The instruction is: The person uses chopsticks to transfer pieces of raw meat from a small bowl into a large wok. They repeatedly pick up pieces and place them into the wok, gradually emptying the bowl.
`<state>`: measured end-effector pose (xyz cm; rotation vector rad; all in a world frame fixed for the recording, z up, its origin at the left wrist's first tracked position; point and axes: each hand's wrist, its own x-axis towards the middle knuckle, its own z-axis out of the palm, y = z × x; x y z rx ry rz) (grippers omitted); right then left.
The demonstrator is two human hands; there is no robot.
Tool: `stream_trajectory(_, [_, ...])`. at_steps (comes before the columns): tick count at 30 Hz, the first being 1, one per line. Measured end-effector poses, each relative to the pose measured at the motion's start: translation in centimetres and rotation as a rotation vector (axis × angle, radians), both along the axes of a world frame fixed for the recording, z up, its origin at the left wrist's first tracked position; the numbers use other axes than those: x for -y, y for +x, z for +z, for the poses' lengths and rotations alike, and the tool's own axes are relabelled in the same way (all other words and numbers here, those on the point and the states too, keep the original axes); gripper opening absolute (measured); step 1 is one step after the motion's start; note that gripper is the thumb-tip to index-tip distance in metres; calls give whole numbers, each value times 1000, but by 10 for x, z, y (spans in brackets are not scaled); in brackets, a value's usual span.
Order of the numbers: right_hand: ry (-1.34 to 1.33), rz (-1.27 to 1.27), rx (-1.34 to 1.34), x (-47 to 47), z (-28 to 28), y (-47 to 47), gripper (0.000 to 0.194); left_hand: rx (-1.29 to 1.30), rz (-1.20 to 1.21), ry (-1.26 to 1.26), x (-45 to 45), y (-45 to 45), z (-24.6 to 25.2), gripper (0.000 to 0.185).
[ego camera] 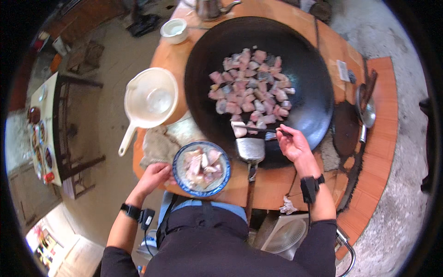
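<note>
In my right hand (294, 144) is a pair of dark chopsticks (261, 129), their tips at a pale piece of fish or meat (238, 128) near the front of a large black wok (308, 100). Many pink, skin-edged chunks (247, 86) lie spread over the wok's bottom. My left hand (157, 176) grips the left rim of a blue-and-white bowl (176, 175), which holds several pale pieces (204, 166). A metal spatula (250, 149) rests on the wok's front edge, its handle towards me.
Left of the wok are a cream plastic ladle (129, 107), a grey cloth (157, 147) and a white cup (174, 30). A metal kettle (208, 9) stands behind. At right, a metal ladle (368, 116) lies on the tiled stove edge (379, 138). A table with dishes (52, 135) stands far left.
</note>
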<state>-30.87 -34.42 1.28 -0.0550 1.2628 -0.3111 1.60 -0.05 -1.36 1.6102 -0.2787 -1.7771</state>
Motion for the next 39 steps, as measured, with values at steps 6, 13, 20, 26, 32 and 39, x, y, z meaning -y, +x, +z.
stream_trajectory(6, [-463, 374, 138, -102, 51, 57, 24, -115, 112, -72, -6, -3, -1, 29])
stream_trajectory(13, [-720, 488, 59, -179, 66, 94, 15, -183, 213, -95, -9, -5, -3, 37])
stream_trajectory(20, [-1119, 339, -124, -112, 99, 38, 10, -185, 244, -131, -10, -7, -1, 42])
stream_trajectory(26, [-1466, 883, -155, -42, 52, 24, 11, -172, 201, -112, -5, -4, 0, 43])
stream_trajectory(32, [-1206, 697, -125, -18, 2, 35, 11, -140, 197, -53, -2, -3, 4, 43])
stream_trajectory(39, [-629, 231, -294, 39, -23, 21, 16, -132, 189, -47, 2, -5, 8, 43])
